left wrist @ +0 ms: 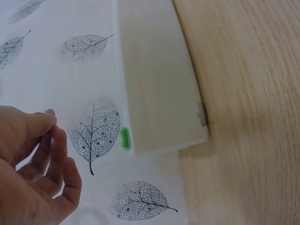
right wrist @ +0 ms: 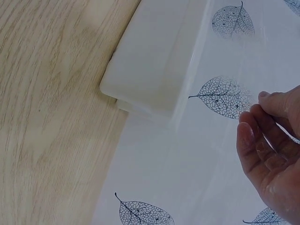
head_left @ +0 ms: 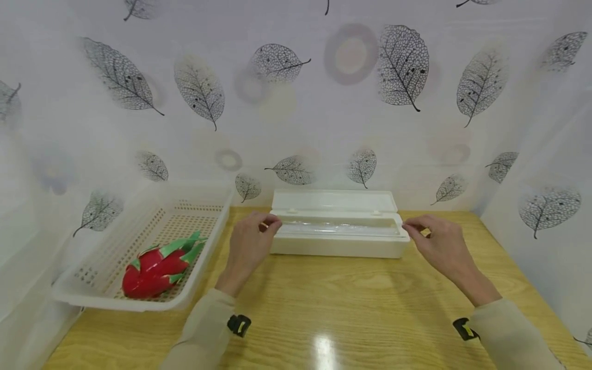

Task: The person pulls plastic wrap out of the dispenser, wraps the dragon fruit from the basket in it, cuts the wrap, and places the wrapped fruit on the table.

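A white cling-film box (head_left: 338,231) lies across the back of the tabletop (head_left: 351,303), its lid tipped up against the leaf-print wall (head_left: 296,103). A roll of clear film (head_left: 339,227) lies along its open trough.

The left hand (head_left: 250,244) is at the box's left end and the right hand (head_left: 437,244) at its right end. Each has fingers curled, with the thumb close to the fingertips, level with the film's edge. In the right wrist view a faint clear sheet seems to run from the box toward the right hand, so that grip probably pinches the film. The left wrist view shows the left fingers (left wrist: 51,140) curled close to the thumb, but whether film lies between them I cannot tell.

The step in hand looks like catching the film's free edge at both corners, ready to draw a sheet off. The next move calls for an even pull toward the person, both hands together and level, so the film comes off flat without bunching or sticking to itself.

At the left, a dragon fruit (head_left: 159,264) lies in a white basket (head_left: 92,293), well apart from the hands.
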`<action>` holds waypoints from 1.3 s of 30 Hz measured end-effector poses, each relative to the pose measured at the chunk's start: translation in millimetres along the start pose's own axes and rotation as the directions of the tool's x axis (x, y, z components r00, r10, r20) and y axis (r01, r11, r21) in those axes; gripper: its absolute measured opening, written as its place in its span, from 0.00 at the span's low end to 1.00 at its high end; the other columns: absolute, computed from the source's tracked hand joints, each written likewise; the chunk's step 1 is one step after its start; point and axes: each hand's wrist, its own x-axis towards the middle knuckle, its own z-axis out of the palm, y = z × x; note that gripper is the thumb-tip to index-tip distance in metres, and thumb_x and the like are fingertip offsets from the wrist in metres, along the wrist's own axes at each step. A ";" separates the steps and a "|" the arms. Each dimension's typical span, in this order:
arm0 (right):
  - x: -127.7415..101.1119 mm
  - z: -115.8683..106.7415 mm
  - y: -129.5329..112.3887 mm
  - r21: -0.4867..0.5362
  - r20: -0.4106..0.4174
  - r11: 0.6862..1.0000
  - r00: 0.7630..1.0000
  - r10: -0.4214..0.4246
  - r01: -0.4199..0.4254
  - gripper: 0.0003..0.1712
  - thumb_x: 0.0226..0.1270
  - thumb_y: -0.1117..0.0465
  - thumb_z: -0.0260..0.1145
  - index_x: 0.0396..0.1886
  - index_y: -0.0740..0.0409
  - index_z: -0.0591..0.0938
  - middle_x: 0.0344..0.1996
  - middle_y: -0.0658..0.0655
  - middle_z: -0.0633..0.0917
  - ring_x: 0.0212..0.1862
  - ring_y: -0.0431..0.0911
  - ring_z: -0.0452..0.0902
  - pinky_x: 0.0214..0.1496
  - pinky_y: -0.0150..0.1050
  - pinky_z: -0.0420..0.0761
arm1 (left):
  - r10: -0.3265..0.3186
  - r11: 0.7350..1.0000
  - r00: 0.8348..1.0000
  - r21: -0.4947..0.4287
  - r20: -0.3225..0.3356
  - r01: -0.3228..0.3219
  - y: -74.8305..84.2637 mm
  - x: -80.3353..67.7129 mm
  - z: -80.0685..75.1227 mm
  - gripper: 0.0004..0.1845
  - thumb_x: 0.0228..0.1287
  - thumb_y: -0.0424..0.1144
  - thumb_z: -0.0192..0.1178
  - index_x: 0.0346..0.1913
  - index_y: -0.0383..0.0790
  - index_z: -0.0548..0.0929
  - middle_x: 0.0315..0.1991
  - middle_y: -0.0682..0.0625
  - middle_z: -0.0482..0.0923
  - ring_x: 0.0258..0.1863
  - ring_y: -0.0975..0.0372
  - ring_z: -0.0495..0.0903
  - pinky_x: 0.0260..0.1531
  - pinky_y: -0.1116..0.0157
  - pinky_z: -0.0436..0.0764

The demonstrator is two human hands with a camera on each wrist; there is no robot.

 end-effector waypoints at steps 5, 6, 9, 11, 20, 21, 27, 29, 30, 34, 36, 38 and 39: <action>1.9 -1.7 0.1 -0.007 -0.011 1.000 1.000 -0.005 0.005 0.06 0.58 0.72 0.75 0.34 0.60 0.90 0.28 0.55 0.90 0.27 0.47 0.83 0.30 0.15 0.73 | 0.000 1.000 1.000 -0.007 -0.004 -0.001 2.7 1.0 -0.9 0.06 0.70 0.41 0.67 0.41 0.43 0.89 0.39 0.49 0.88 0.36 0.58 0.86 0.39 0.60 0.84; 2.1 -2.1 0.1 -0.009 -0.012 1.000 1.000 -0.007 0.006 0.06 0.58 0.72 0.75 0.33 0.60 0.90 0.27 0.55 0.89 0.27 0.47 0.83 0.30 0.15 0.73 | -0.003 1.000 1.000 -0.011 -0.004 0.003 3.5 0.9 -1.2 0.06 0.70 0.40 0.67 0.41 0.43 0.89 0.39 0.49 0.88 0.35 0.58 0.86 0.38 0.60 0.84; 2.5 -3.1 -0.1 -0.012 -0.016 1.000 1.000 -0.014 0.014 0.06 0.58 0.72 0.76 0.33 0.60 0.90 0.27 0.54 0.89 0.27 0.47 0.83 0.30 0.15 0.73 | -0.009 1.000 1.000 -0.019 -0.005 0.009 5.2 0.8 -1.9 0.05 0.70 0.40 0.66 0.41 0.43 0.89 0.39 0.49 0.87 0.35 0.58 0.85 0.37 0.60 0.84; 3.0 -4.1 -0.7 -0.014 -0.013 1.000 1.000 -0.014 0.013 0.06 0.58 0.73 0.75 0.33 0.60 0.90 0.27 0.54 0.89 0.27 0.47 0.83 0.30 0.15 0.73 | -0.014 1.000 1.000 -0.022 -0.007 0.014 6.2 0.7 -2.9 0.05 0.70 0.40 0.66 0.41 0.43 0.89 0.39 0.49 0.87 0.35 0.58 0.85 0.37 0.60 0.84; 5.6 -7.1 -2.4 -0.018 -0.037 1.000 0.999 -0.027 0.026 0.06 0.56 0.73 0.76 0.32 0.60 0.90 0.26 0.54 0.89 0.26 0.47 0.83 0.29 0.15 0.73 | -0.019 0.999 1.000 -0.026 -0.015 0.019 7.8 2.5 -5.7 0.06 0.70 0.40 0.66 0.41 0.43 0.90 0.39 0.49 0.88 0.35 0.58 0.85 0.37 0.60 0.84; 6.0 -7.3 -2.5 -0.017 -0.038 1.000 0.999 -0.027 0.026 0.06 0.56 0.73 0.76 0.33 0.60 0.90 0.26 0.55 0.89 0.26 0.47 0.83 0.29 0.15 0.73 | -0.021 0.999 1.000 -0.024 -0.013 0.020 7.9 2.8 -6.0 0.06 0.70 0.40 0.66 0.42 0.43 0.90 0.39 0.49 0.88 0.35 0.58 0.85 0.37 0.60 0.83; 8.7 -9.8 -2.4 -0.019 -0.039 1.000 0.999 -0.023 0.022 0.07 0.56 0.73 0.76 0.34 0.61 0.90 0.27 0.55 0.89 0.26 0.45 0.82 0.30 0.14 0.72 | -0.038 0.999 0.999 -0.021 -0.004 0.038 9.6 5.3 -8.4 0.07 0.70 0.41 0.66 0.43 0.43 0.89 0.40 0.49 0.87 0.36 0.58 0.85 0.37 0.61 0.83; 9.7 -10.6 -2.2 -0.014 -0.037 1.000 0.999 -0.020 0.019 0.07 0.57 0.73 0.76 0.34 0.61 0.90 0.27 0.55 0.89 0.26 0.44 0.81 0.30 0.14 0.72 | -0.033 0.999 0.999 -0.016 -0.005 0.033 9.7 6.5 -9.0 0.07 0.70 0.41 0.66 0.43 0.42 0.89 0.40 0.48 0.88 0.36 0.58 0.86 0.38 0.61 0.84; 10.2 -11.0 -2.2 -0.011 -0.035 1.000 0.999 -0.019 0.018 0.07 0.57 0.73 0.76 0.34 0.61 0.90 0.27 0.55 0.89 0.26 0.43 0.81 0.30 0.14 0.72 | -0.029 0.999 1.000 -0.017 -0.005 0.029 9.9 7.1 -9.4 0.07 0.69 0.41 0.66 0.43 0.42 0.89 0.40 0.48 0.88 0.35 0.58 0.86 0.38 0.61 0.84; 11.6 -12.7 -2.0 -0.005 -0.034 1.000 0.999 -0.016 0.016 0.06 0.57 0.73 0.75 0.34 0.61 0.90 0.27 0.55 0.89 0.26 0.42 0.81 0.30 0.15 0.73 | -0.021 1.000 1.000 -0.013 -0.004 0.021 10.6 8.8 -10.8 0.07 0.69 0.41 0.66 0.43 0.42 0.89 0.40 0.48 0.88 0.36 0.58 0.86 0.39 0.60 0.85; 12.3 -13.5 -2.0 -0.006 -0.037 1.000 0.999 -0.020 0.020 0.07 0.57 0.73 0.76 0.34 0.61 0.90 0.27 0.55 0.89 0.26 0.42 0.81 0.30 0.15 0.73 | -0.021 1.000 1.000 -0.015 -0.002 0.021 11.9 9.2 -11.9 0.07 0.70 0.41 0.66 0.43 0.42 0.89 0.40 0.48 0.87 0.36 0.58 0.86 0.39 0.60 0.84; 12.9 -14.3 -2.1 -0.008 -0.041 1.000 0.999 -0.025 0.024 0.07 0.57 0.73 0.76 0.34 0.61 0.90 0.27 0.55 0.89 0.26 0.42 0.81 0.30 0.14 0.73 | -0.023 1.000 1.000 -0.019 0.000 0.023 12.7 9.3 -12.9 0.07 0.70 0.42 0.66 0.43 0.42 0.89 0.40 0.48 0.87 0.36 0.58 0.86 0.39 0.60 0.84; 13.1 -14.7 -2.1 -0.010 -0.044 1.000 0.999 -0.028 0.027 0.07 0.57 0.73 0.76 0.34 0.60 0.90 0.27 0.55 0.89 0.26 0.42 0.81 0.30 0.14 0.72 | -0.025 0.999 1.000 -0.021 0.002 0.025 13.5 9.0 -13.5 0.07 0.71 0.42 0.65 0.43 0.42 0.89 0.40 0.48 0.87 0.36 0.58 0.86 0.38 0.60 0.84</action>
